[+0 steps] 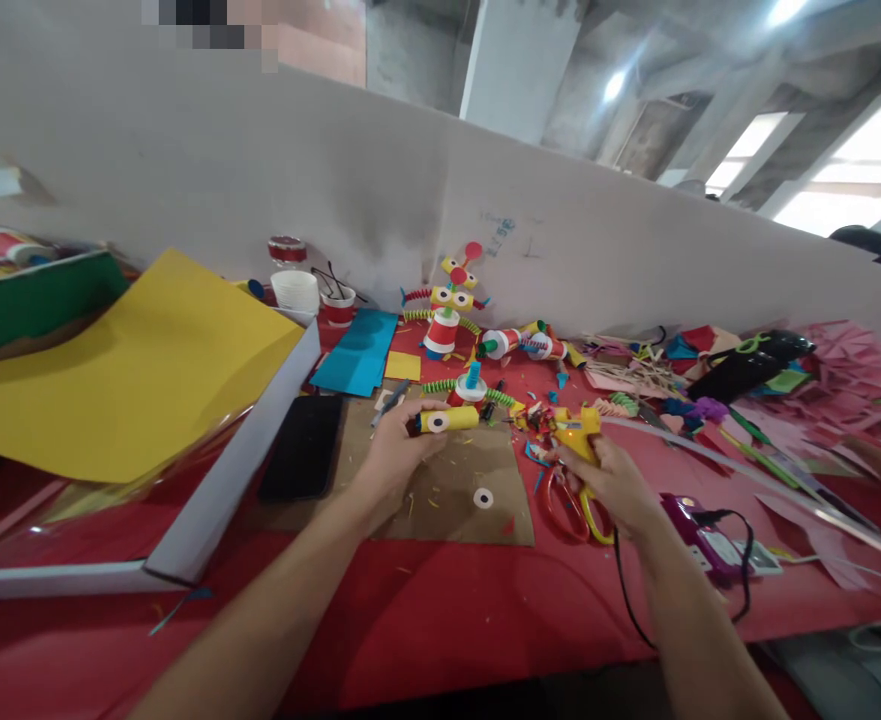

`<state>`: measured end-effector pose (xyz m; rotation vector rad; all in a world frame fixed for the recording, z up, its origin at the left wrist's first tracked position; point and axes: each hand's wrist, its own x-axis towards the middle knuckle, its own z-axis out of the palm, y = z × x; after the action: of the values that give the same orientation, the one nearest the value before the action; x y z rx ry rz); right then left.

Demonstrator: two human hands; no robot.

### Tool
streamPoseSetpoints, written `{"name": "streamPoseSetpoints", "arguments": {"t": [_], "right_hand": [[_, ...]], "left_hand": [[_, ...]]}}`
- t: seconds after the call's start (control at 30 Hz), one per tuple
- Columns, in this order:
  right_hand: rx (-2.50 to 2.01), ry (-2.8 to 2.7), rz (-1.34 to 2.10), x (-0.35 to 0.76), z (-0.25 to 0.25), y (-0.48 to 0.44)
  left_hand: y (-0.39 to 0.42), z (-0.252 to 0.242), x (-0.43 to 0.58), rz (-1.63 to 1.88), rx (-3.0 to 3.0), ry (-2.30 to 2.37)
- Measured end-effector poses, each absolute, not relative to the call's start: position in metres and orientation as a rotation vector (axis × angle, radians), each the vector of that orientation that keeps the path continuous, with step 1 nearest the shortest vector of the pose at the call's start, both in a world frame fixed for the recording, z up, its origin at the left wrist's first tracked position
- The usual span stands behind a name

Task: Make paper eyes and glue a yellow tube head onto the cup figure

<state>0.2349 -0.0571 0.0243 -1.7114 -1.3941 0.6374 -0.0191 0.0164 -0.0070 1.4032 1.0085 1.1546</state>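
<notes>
My left hand (pixel 397 448) is closed around a small yellow paper tube (pixel 447 419) with a paper eye stuck on it, held just above a brown cardboard sheet (pixel 451 500). My right hand (pixel 611 478) grips a yellow hot glue gun (pixel 576 432), whose nozzle points left toward the tube; its black cord runs down past my wrist. A second loose paper eye (pixel 483 497) lies on the cardboard. Red-handled scissors (pixel 569 507) lie under my right hand.
On the red table (pixel 440 610) lie a black phone (pixel 303 447), yellow paper (pixel 132 370) on a white-framed tray, blue paper (pixel 357 352), finished paper-cup figures (pixel 449 312), a purple power strip (pixel 699 535) and pink scraps (pixel 852 385). A grey partition wall stands behind.
</notes>
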Motion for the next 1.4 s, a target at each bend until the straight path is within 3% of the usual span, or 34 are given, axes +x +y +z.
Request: {"name": "streamPoseSetpoints", "arguments": {"t": [0.1,0.2,0.4,0.57,0.73,1.03,1.23,1.4], "right_hand": [[-1.792,-1.355,0.869,0.274,0.023,-0.039],[-1.935,-1.41,0.852,0.303,0.017,-0.021],[-2.291,-1.659,0.291,0.326,-0.001,0.002],[-2.216,-1.593,-0.108,0.283,-0.01,-0.028],[-1.725,-2.032,0.383,0.194,-0.022,-0.072],[-1.83,-2.073,0.447,0.176,-0.026,-0.061],[-1.714,-1.705,0.775,0.175,-0.004,-0.051],[-1.369,-1.406,0.817,0.175,0.033,-0.017]], "left_hand": [[0.016,-0.004,-0.02,1.134,1.349,0.98],[0.016,-0.001,-0.021,1.14,1.345,1.013],[0.014,-0.001,-0.019,1.157,1.384,1.065],[0.016,-0.004,-0.017,1.175,1.401,1.025],[0.017,-0.007,-0.018,1.183,1.446,1.005],[0.015,-0.003,-0.017,1.196,1.425,1.003],[0.015,-0.001,-0.019,1.177,1.358,1.05],[0.015,-0.001,-0.019,1.22,1.273,1.043]]}}
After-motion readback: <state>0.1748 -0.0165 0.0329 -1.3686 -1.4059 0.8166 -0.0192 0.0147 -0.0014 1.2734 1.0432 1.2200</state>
